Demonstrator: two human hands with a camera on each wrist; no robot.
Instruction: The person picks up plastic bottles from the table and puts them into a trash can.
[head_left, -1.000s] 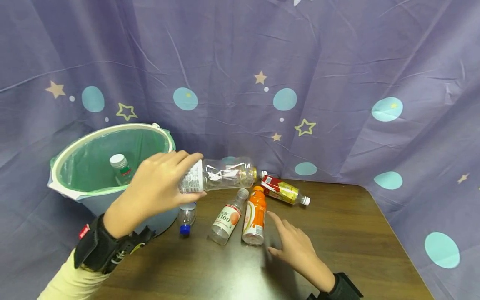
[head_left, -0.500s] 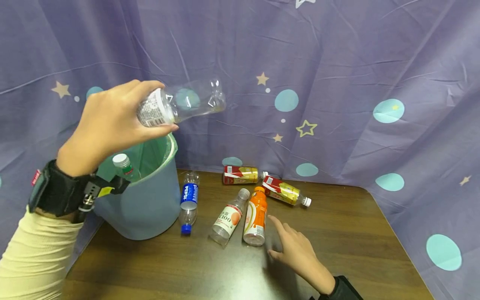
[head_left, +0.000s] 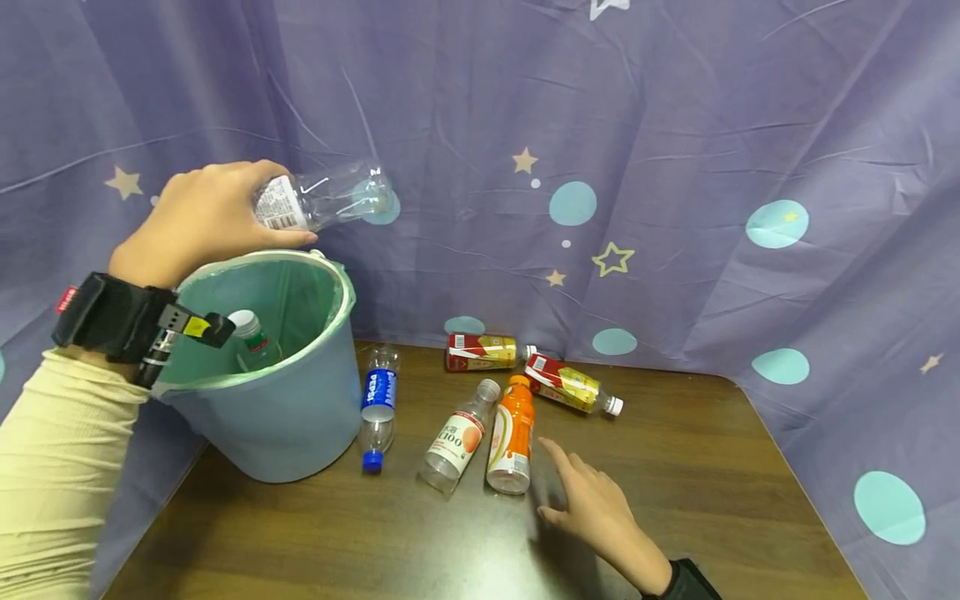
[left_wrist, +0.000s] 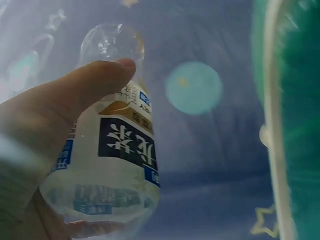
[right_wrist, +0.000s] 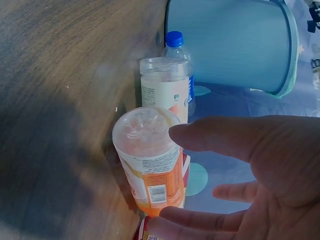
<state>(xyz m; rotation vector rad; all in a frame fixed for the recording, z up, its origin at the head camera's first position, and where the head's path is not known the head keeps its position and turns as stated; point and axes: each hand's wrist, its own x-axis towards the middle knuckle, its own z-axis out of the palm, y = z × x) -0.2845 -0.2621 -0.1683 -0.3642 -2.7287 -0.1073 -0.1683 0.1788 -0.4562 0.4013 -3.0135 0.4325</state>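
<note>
Fingers (head_left: 225, 179) of my left hand (head_left: 198, 221) curl over the labelled lower end of a clear empty bottle (head_left: 322, 197), thumb beneath; from the head view it lies nearly level in the upper left of the frame, neck end pointing right, just above the far rim of the blue bin (head_left: 300, 417). A green-capped bottle (head_left: 251, 337) already stands inside the bin's green liner. Low and right of centre, my right hand (head_left: 600, 512) rests on the table (head_left: 712, 467) with fingers loosely spread, holding nothing, its forefinger aimed at the orange bottle (head_left: 510, 437) just beside it. A peach-label bottle (head_left: 453, 437), a Pepsi bottle (head_left: 377, 400) and two red-and-yellow bottles (head_left: 483, 351) lie further up the frame.

From the left wrist view, the thumb (left_wrist: 85, 85) presses across the clear bottle's label (left_wrist: 127, 145), base at the lower left against my palm. I judge it light, thin-walled and slick, so a firm wrap around the label band suits it; squeezing hard would crumple it.

From the right wrist view, relaxed fingers (right_wrist: 225, 137) hover beside the orange bottle's base (right_wrist: 142, 131), not clearly touching. It looks equally light and prone to roll.
</note>
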